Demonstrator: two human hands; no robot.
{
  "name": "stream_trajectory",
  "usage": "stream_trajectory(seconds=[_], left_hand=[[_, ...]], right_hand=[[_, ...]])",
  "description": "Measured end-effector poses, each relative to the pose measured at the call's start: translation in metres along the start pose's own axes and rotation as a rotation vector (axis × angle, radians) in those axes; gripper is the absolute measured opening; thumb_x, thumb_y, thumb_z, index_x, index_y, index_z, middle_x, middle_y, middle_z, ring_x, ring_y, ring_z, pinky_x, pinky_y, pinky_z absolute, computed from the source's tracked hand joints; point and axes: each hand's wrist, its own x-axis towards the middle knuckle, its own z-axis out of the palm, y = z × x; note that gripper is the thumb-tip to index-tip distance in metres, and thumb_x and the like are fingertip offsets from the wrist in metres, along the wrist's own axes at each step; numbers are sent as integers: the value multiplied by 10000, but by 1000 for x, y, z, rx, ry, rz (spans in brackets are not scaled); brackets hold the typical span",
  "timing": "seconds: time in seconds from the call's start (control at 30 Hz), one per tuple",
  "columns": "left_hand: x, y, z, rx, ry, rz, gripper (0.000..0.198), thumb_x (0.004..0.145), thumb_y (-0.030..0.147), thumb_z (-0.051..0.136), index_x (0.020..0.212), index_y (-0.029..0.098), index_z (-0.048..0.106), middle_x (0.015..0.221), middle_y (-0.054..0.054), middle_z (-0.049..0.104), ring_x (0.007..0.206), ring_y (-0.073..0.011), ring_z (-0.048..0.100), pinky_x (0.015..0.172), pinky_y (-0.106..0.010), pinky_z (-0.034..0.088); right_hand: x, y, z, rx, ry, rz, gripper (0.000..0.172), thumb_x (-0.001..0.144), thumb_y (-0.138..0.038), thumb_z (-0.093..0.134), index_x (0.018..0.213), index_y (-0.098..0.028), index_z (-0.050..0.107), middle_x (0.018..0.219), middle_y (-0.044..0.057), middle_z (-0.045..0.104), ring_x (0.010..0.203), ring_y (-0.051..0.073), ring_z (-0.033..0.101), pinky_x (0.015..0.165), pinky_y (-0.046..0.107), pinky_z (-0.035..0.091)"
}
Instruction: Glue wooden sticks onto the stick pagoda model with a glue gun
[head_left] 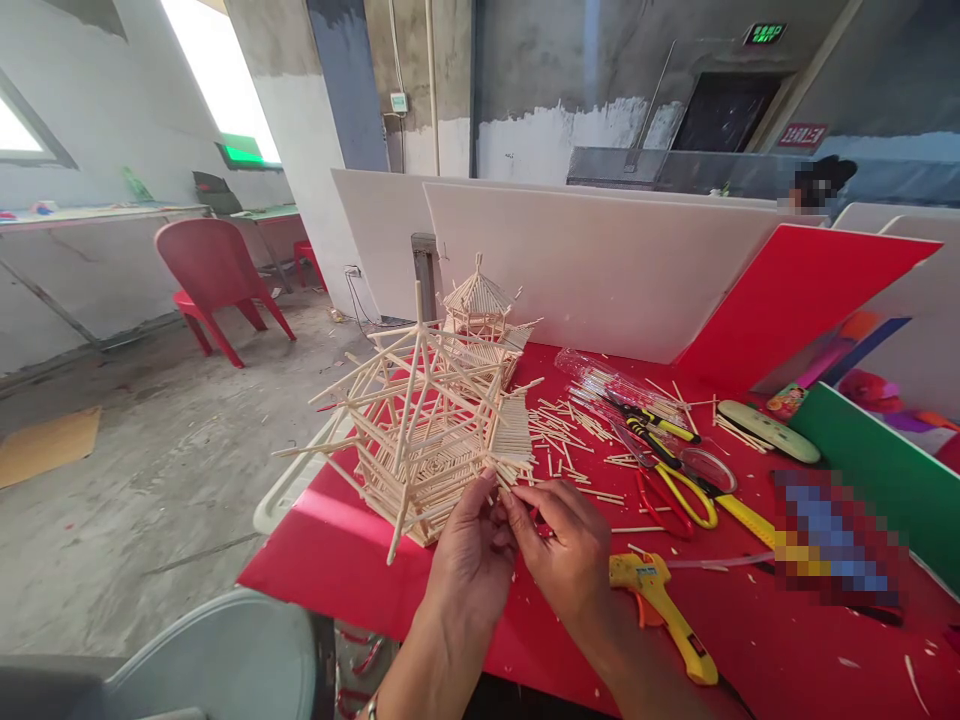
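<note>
A pavilion model [420,420] built of thin wooden sticks stands at the near left of the red tabletop [315,560]. It has an open roof frame with a post rising from its top. At the model's near right corner my left hand [472,550] is closed, thumb and fingers pinching around the stick ends. Just right of it, my right hand [566,530] pinches a small wooden stick against that same corner. The fingers partly hide this stick and its joint. Behind stands a finished-looking stick pavilion [480,300] with a closed pointed roof.
Loose sticks [559,430] are scattered right of the model. Pliers [649,430], scissors [694,495], a tape roll [709,468] and a yellow glue gun [664,605] lie to the right. White boards [600,270] stand behind. A grey stool [225,660] is at lower left.
</note>
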Motion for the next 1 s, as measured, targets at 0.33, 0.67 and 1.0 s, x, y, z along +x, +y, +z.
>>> stream_trajectory(seconds=[0.33, 0.67, 1.0], left_hand=[[3, 1, 0, 31, -13, 37, 118, 838, 69, 638, 778, 138, 564, 616, 33, 527, 422, -42, 436, 316, -134, 263], [2, 0, 3, 48, 32, 74, 149, 816, 59, 651, 777, 162, 550, 611, 41, 487, 423, -46, 404, 315, -136, 243], [1, 1, 5, 41, 28, 104, 148, 808, 32, 631, 789, 159, 559, 607, 38, 510, 417, -49, 407, 310, -136, 245]], right_hand=[[-12, 9, -36, -34, -57, 27, 65, 902, -176, 622, 920, -182, 684, 797, 41, 689, 725, 135, 641, 706, 253, 512], [-64, 57, -99, -329, 0, 96, 145, 908, -312, 638, 874, -185, 699, 765, 30, 702, 641, 123, 642, 656, 221, 483], [-120, 106, -146, -637, -453, 628, 517, 792, -727, 509, 945, -280, 720, 963, 63, 745, 716, 201, 695, 526, 263, 493]])
